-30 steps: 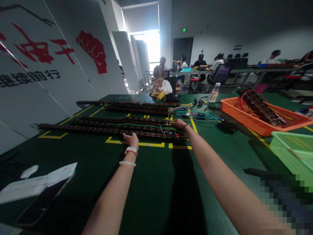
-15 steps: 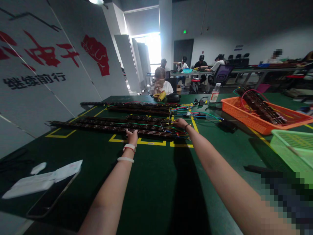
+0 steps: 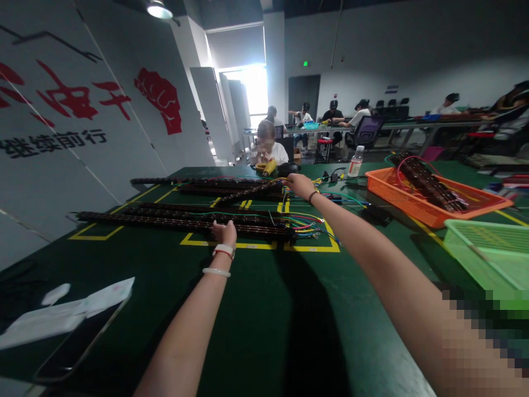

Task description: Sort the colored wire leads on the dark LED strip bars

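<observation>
My right hand [image 3: 300, 186] is closed on the wire end of a dark wrapped wire harness [image 3: 250, 192]. That end is raised and the harness slants down to the left. My left hand [image 3: 224, 232] is at the near edge of a row of similar wire harnesses [image 3: 161, 219], its visible fingers apart; whether it presses on them I cannot tell. Coloured wire ends with ring terminals [image 3: 309, 225] fan out at the row's right. More harnesses [image 3: 194, 188] lie behind the lifted one.
Yellow tape [image 3: 231, 244] marks the green table [image 3: 248, 320]. An orange basket [image 3: 433, 218] with harnesses and a green basket [image 3: 479, 253] stand right. A phone [image 3: 78, 347] lies front left, a bottle [image 3: 356, 161] at the back. A person [image 3: 279, 153] sits opposite.
My right hand has risen and moved back and slightly left, lifting the end of one harness off the row. My left hand has stayed at the front harnesses. The view has shifted slightly.
</observation>
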Tool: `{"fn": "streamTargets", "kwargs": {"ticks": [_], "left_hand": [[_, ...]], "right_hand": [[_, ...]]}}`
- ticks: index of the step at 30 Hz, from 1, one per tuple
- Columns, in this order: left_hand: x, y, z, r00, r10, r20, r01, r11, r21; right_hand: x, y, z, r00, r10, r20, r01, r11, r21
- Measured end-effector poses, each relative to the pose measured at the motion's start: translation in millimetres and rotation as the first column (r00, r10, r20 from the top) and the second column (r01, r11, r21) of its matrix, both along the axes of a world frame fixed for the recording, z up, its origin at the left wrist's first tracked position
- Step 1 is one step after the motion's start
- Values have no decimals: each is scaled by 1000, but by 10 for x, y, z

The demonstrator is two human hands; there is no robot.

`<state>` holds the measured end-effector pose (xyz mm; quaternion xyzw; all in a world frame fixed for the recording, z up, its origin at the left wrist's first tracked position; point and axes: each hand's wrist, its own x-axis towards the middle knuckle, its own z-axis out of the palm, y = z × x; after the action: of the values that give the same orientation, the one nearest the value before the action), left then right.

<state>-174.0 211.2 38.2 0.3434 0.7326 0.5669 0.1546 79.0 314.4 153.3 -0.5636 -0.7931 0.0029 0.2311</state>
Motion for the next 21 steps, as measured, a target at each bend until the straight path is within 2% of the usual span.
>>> {"fn": "streamTargets", "kwargs": {"ticks": [2, 4, 6, 9, 11, 13, 16, 19, 21], "left_hand": [[164, -3, 128, 982, -73, 175, 54, 992, 113], [344, 11, 277, 911, -229, 343, 154, 961, 231], [510, 31, 440, 778, -379, 500, 236, 915, 326], [700, 36, 670, 516, -520, 680, 303, 854, 423], [792, 0, 787, 354, -583, 731, 312, 810, 496], [865, -71, 862, 231, -620, 750, 291, 779, 555], [952, -228, 925, 103, -643, 759, 277, 751, 599], [1014, -416, 984, -61, -695, 717, 251, 684, 685], [1037, -554, 1026, -117, -725, 679, 212, 649, 730]], "right_hand": [[-39, -132, 146, 1000, 20, -10, -20, 999, 51], [-75, -295, 273, 998, 57, -28, -53, 989, 136], [-102, -485, 369, 995, 84, -45, -74, 977, 198], [-107, -804, 429, 987, 143, -76, -119, 959, 259], [-76, -1012, 415, 978, 181, -106, -143, 946, 292], [-11, -1193, 371, 969, 202, -142, -150, 938, 312], [147, -1390, 282, 944, 228, -239, -146, 937, 316], [334, -1513, 186, 884, 272, -379, -161, 940, 299], [444, -1585, 109, 833, 290, -471, -176, 946, 273]]}}
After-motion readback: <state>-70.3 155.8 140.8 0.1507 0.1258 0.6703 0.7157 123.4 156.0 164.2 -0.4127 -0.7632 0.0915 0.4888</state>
